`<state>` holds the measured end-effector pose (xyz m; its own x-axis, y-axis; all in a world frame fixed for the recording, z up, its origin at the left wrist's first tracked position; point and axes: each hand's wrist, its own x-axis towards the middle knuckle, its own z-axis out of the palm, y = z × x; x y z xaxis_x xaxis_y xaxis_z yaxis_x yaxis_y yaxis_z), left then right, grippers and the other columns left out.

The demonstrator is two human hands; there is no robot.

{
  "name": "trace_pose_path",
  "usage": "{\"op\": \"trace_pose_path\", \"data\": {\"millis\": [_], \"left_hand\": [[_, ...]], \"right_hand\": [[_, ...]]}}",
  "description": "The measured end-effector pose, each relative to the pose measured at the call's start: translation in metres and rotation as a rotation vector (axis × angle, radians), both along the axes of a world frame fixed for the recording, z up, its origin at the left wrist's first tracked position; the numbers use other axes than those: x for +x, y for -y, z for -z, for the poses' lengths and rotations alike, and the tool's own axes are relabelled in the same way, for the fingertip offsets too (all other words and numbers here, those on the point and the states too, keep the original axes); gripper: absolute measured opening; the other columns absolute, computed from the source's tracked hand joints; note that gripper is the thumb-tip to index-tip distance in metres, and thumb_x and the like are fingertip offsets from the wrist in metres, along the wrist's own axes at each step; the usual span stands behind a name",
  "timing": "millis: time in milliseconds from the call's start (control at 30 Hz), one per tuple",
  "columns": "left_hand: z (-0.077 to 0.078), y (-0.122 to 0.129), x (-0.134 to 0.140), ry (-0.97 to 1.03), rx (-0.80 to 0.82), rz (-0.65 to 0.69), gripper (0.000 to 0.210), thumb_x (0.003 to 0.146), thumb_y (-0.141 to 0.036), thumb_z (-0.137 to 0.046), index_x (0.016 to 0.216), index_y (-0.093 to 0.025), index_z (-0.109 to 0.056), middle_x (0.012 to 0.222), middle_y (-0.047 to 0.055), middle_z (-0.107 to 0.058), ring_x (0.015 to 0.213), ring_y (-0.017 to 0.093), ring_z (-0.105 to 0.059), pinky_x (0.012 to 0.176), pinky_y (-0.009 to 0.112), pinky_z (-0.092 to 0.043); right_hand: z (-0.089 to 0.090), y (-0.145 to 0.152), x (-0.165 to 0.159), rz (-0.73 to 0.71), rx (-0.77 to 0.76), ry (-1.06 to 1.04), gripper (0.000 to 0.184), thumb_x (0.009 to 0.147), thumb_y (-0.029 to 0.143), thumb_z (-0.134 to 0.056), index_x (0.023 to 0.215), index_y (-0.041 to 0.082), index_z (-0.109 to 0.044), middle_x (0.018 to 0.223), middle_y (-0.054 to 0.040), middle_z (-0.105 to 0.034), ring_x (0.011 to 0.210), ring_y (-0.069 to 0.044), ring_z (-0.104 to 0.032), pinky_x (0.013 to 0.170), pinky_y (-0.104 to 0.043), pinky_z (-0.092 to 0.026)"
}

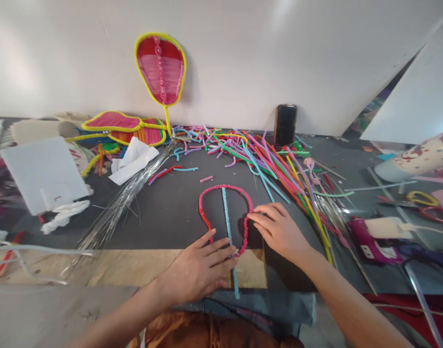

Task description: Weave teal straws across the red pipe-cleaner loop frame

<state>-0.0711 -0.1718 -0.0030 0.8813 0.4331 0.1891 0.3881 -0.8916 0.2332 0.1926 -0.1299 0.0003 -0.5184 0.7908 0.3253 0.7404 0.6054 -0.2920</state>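
Note:
A twisted pipe cleaner loop (224, 186), pink with a red stretch on its left side, lies near the table's front edge. A light blue pipe cleaner (226, 208) runs down through its middle and out past the bottom. My left hand (203, 266) rests over the loop's lower left, fingers spread and stretched out, covering part of the loop and the blue stem. At the right side of the loop, my right hand (275, 229) pinches the pink edge between thumb and fingertips.
Loose coloured pipe cleaners (272, 166) and a phone (285, 124) are behind. Thin metal wires (123, 193) and white paper (43, 169) lie left. A yellow-rimmed pink paddle shape (159, 72) stands at the back. Scissors (413, 203) and a magenta tool (369, 241) are right.

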Motion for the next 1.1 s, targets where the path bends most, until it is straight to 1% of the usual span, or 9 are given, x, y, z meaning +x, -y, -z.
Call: {"op": "trace_pose_path", "data": {"millis": [100, 267, 367, 600, 767, 867, 967, 1033, 1100], "left_hand": [[-0.004, -0.002, 0.0, -0.012, -0.015, 0.008, 0.048, 0.091, -0.04, -0.044, 0.136, -0.02, -0.041, 0.133, 0.007, -0.054, 0.128, 0.021, -0.043, 0.114, 0.044, -0.018], [-0.003, -0.002, 0.0, -0.018, -0.05, 0.011, 0.047, 0.092, -0.039, -0.043, 0.136, -0.021, -0.041, 0.135, 0.005, -0.052, 0.128, 0.022, -0.043, 0.113, 0.044, -0.019], [-0.001, -0.002, -0.001, -0.005, -0.07, 0.006, 0.048, 0.091, -0.04, -0.044, 0.136, -0.022, -0.04, 0.135, 0.005, -0.052, 0.129, 0.022, -0.041, 0.113, 0.045, -0.021], [0.001, -0.002, 0.0, -0.012, -0.098, -0.012, 0.048, 0.09, -0.042, -0.045, 0.134, -0.023, -0.043, 0.136, 0.004, -0.051, 0.129, 0.022, -0.042, 0.113, 0.043, -0.022], [0.002, -0.002, 0.0, -0.016, -0.084, -0.017, 0.046, 0.092, -0.04, -0.043, 0.134, -0.023, -0.043, 0.137, 0.003, -0.05, 0.129, 0.022, -0.041, 0.114, 0.044, -0.016], [0.001, -0.003, 0.0, -0.01, -0.069, -0.012, 0.045, 0.092, -0.039, -0.042, 0.134, -0.022, -0.043, 0.136, 0.002, -0.051, 0.129, 0.021, -0.041, 0.116, 0.045, -0.007], [0.003, -0.002, 0.0, 0.014, -0.064, -0.031, 0.045, 0.092, -0.039, -0.043, 0.134, -0.023, -0.043, 0.136, 0.0, -0.051, 0.129, 0.02, -0.041, 0.116, 0.044, 0.001], [0.005, 0.0, 0.0, 0.044, -0.06, -0.048, 0.046, 0.091, -0.04, -0.044, 0.134, -0.023, -0.043, 0.136, 0.001, -0.052, 0.129, 0.02, -0.041, 0.116, 0.045, 0.004], [0.007, 0.002, 0.0, 0.062, -0.053, -0.053, 0.046, 0.091, -0.041, -0.044, 0.134, -0.023, -0.044, 0.135, 0.002, -0.053, 0.129, 0.021, -0.041, 0.115, 0.047, 0.005]], "right_hand": [[0.002, -0.014, -0.004, -0.116, 0.033, 0.122, 0.026, 0.086, 0.013, -0.052, 0.104, 0.025, -0.066, 0.106, -0.0058, -0.063, 0.099, -0.022, -0.047, 0.085, -0.038, -0.042], [0.003, -0.03, -0.002, -0.239, 0.042, 0.181, 0.023, 0.086, 0.012, -0.053, 0.095, 0.024, -0.069, 0.103, -0.003, -0.066, 0.101, -0.022, -0.044, 0.083, -0.036, -0.041], [0.004, -0.034, 0.001, -0.258, 0.041, 0.157, 0.023, 0.088, 0.012, -0.05, 0.094, 0.024, -0.069, 0.099, -0.0028, -0.067, 0.1, -0.021, -0.045, 0.083, -0.035, -0.04], [0.01, -0.036, 0.005, -0.249, 0.05, 0.119, 0.02, 0.086, 0.012, -0.053, 0.092, 0.023, -0.068, 0.099, -0.0013, -0.068, 0.099, -0.02, -0.046, 0.083, -0.034, -0.04], [0.011, -0.037, 0.008, -0.255, 0.052, 0.1, 0.025, 0.088, 0.011, -0.048, 0.091, 0.024, -0.069, 0.099, -0.0017, -0.068, 0.1, -0.021, -0.047, 0.084, -0.036, -0.041], [0.013, -0.036, 0.01, -0.249, 0.053, 0.106, 0.027, 0.088, 0.01, -0.046, 0.093, 0.023, -0.069, 0.1, -0.0026, -0.068, 0.101, -0.021, -0.047, 0.085, -0.037, -0.042], [0.013, -0.032, 0.01, -0.239, 0.049, 0.123, 0.025, 0.088, 0.012, -0.048, 0.095, 0.023, -0.069, 0.102, -0.003, -0.067, 0.102, -0.022, -0.048, 0.086, -0.038, -0.042], [0.012, -0.03, 0.009, -0.235, 0.042, 0.133, 0.023, 0.087, 0.013, -0.05, 0.098, 0.023, -0.068, 0.104, -0.0029, -0.067, 0.103, -0.022, -0.047, 0.085, -0.038, -0.043], [0.01, -0.028, 0.008, -0.23, 0.031, 0.129, 0.026, 0.087, 0.011, -0.049, 0.102, 0.023, -0.067, 0.107, -0.0031, -0.066, 0.104, -0.023, -0.048, 0.085, -0.038, -0.045]]}}
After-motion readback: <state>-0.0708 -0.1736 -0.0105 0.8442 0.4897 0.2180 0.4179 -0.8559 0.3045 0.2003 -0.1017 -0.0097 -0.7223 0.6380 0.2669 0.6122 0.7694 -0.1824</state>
